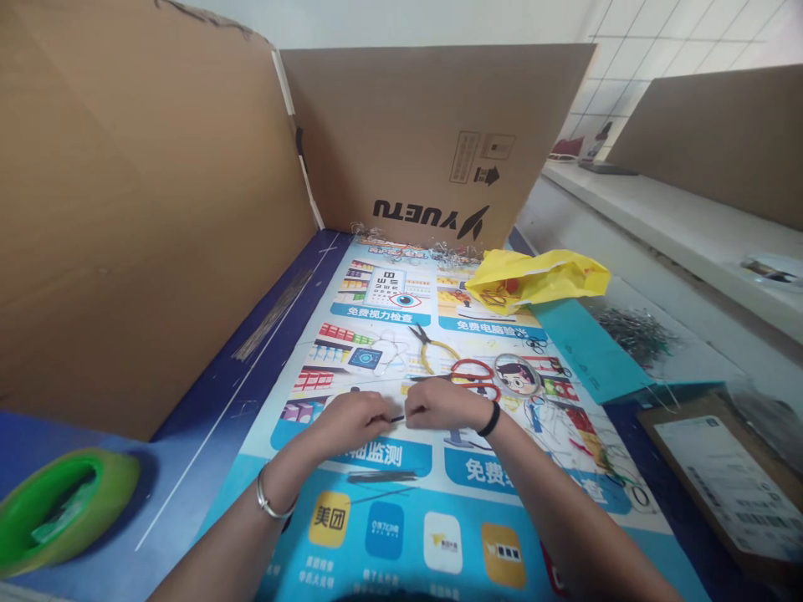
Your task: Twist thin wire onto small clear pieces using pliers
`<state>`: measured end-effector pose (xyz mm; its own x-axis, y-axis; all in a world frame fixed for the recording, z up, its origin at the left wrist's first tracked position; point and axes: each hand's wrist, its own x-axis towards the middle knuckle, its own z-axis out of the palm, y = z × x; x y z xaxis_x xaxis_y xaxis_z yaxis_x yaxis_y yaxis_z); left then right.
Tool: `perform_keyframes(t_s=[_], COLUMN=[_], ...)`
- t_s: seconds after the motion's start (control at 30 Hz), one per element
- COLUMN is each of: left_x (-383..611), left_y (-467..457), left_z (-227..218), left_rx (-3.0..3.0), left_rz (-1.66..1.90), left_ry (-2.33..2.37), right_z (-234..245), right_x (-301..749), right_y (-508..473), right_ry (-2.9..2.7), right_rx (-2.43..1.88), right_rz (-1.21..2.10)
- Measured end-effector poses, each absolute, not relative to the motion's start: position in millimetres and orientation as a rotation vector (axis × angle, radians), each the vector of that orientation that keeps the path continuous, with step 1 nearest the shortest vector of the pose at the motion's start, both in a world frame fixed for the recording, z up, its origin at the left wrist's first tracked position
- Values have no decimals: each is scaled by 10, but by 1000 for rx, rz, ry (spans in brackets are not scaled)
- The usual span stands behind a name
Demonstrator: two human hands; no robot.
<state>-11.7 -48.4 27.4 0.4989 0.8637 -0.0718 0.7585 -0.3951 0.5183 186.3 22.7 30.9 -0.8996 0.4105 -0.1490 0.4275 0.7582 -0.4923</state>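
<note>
My left hand (351, 422) and my right hand (439, 404) are close together over a printed poster (401, 468) on the table. Both are pinched shut on the ends of a short dark wire (396, 418) held between them. My left wrist wears a silver bangle (269, 499); my right wrist wears a black band (490, 420). Just beyond the hands lie yellow-handled pliers (432, 344) and red-handled scissors (473, 378). A small bundle of dark wires (381, 477) lies on the poster below my hands.
Cardboard walls (144, 209) stand at the left and back. A yellow plastic bag (533, 278) lies at the back right, beside a teal sheet (586, 351) and a pile of wire bits (636, 328). A green tape roll (59, 506) sits at lower left, a labelled box (728, 481) at right.
</note>
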Motion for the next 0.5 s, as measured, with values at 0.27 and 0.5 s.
perform_keyframes(t_s=[0.27, 0.5], left_x=[-170, -174], left_y=[-456, -450], left_z=[318, 293], left_rx=[2243, 2231], left_rz=[289, 350], left_ry=[1183, 1153], right_z=[415, 397], right_x=[1897, 1926], right_y=[226, 266], right_ry=[2681, 2655], right_rx=[676, 663], right_rz=[-831, -927])
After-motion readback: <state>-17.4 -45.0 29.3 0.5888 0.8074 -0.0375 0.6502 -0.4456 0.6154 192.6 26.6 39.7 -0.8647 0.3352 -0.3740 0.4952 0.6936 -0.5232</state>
